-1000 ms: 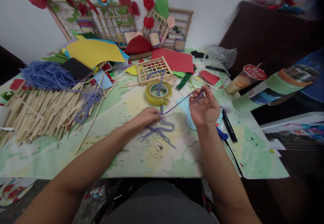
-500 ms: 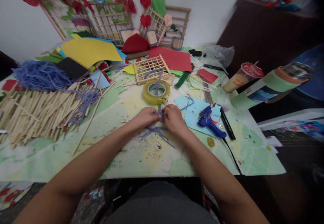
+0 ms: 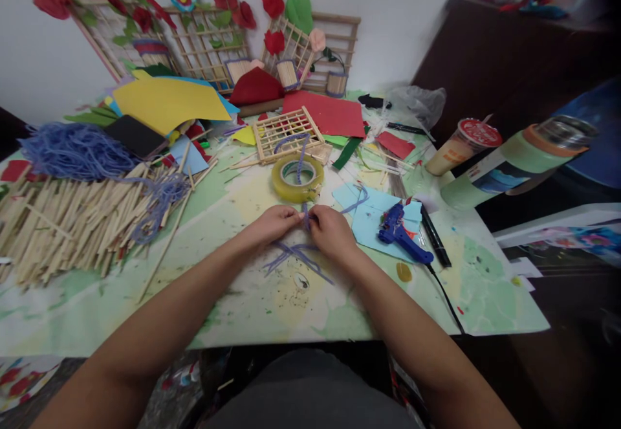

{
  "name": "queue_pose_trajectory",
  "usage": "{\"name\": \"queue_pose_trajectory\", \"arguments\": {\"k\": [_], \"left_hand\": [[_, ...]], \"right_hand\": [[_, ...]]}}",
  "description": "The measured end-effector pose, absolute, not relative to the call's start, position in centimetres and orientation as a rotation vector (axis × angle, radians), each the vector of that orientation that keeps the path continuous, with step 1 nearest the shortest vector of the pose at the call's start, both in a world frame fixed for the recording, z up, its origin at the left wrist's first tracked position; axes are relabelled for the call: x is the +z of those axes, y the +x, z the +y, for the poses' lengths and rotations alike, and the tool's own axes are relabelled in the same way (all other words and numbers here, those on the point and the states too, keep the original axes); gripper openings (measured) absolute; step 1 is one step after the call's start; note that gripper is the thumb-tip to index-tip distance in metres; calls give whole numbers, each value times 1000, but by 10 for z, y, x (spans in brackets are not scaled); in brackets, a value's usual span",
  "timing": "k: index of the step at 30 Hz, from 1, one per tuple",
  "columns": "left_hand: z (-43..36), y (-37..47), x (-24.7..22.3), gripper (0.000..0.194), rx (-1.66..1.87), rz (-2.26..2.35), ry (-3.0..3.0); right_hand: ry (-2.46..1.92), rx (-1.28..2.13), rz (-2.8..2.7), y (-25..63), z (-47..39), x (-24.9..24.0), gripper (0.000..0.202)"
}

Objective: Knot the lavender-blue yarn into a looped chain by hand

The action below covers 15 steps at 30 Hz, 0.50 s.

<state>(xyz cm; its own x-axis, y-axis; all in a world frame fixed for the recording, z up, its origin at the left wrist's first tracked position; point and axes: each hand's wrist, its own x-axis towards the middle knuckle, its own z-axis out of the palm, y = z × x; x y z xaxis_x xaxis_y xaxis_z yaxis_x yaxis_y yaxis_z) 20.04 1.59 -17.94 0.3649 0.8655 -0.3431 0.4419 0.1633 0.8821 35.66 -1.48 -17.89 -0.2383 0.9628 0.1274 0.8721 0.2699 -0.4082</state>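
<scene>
Both hands meet at the middle of the table, pinching purple yarn (image 3: 306, 216) between their fingertips. My left hand (image 3: 281, 222) is closed on it from the left, and my right hand (image 3: 330, 227) from the right. The yarn runs away from me over a roll of yellow tape (image 3: 297, 179), and its far end rests on a small wooden stick lattice (image 3: 286, 132). Loose yarn ends (image 3: 298, 255) lie crossed on the tablecloth just below the hands. Fingers hide the exact spot where the strands meet.
A blue glue gun (image 3: 402, 232) lies on light blue paper at right, beside a black marker (image 3: 435, 235). Further right stand a drink cup (image 3: 460, 147) and a bottle (image 3: 514, 164). Wooden sticks (image 3: 72, 222) and a purple yarn heap (image 3: 72, 151) cover the left.
The view has shifted slightly. Both hands stay together at the yarn; the fingertips have shifted a little, and the strand that stuck out leftward over the left fingers no longer shows.
</scene>
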Motion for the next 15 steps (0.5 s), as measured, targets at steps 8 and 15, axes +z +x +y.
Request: {"name": "queue_pose_trajectory", "arguments": {"k": [8, 15], "left_hand": [[23, 192, -175, 21, 469, 1355, 1518], [23, 194, -171, 29, 434, 1359, 1694]], "right_hand": [[-1833, 408, -2199, 357, -17, -178, 22], [-1852, 376, -2216, 355, -18, -177, 23]]}}
